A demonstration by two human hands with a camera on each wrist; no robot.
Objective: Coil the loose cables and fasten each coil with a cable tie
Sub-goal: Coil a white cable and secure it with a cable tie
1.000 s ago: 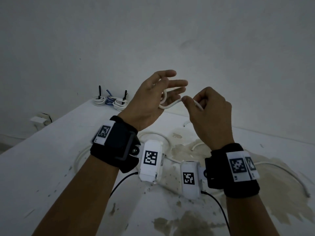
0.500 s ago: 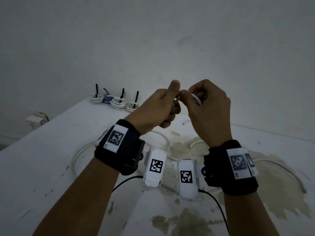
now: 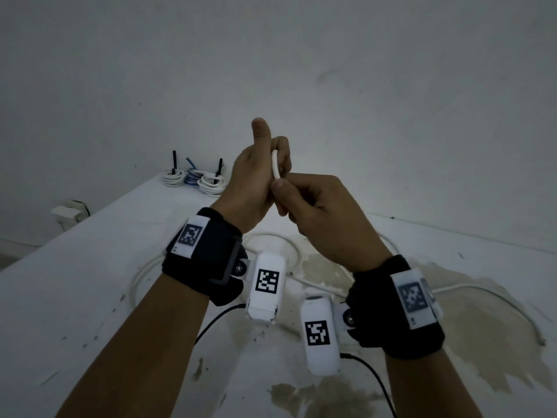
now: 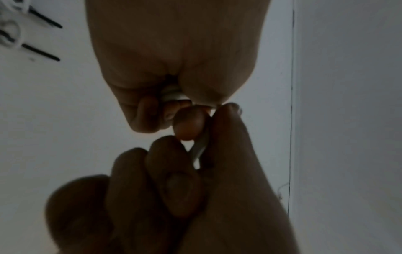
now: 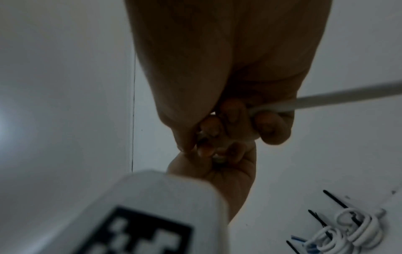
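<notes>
Lighting dim and cool grey in all 3 views, with coarse noise. Head view staying fairly sharp at centre, wall (image 3: 301,55) darkening toward the corners. Both wrist views rendering hands as dark, backlit shapes against paler surfaces. Marker block (image 5: 152,214) blurring heavily close to the lens. Faint glow showing at the right-wrist left edge.

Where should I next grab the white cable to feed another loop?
Judging from the pose, pinch the white cable just below the right hand, coming from the right: the left hand already holds the coil, and the slack trails down to the table.
</notes>
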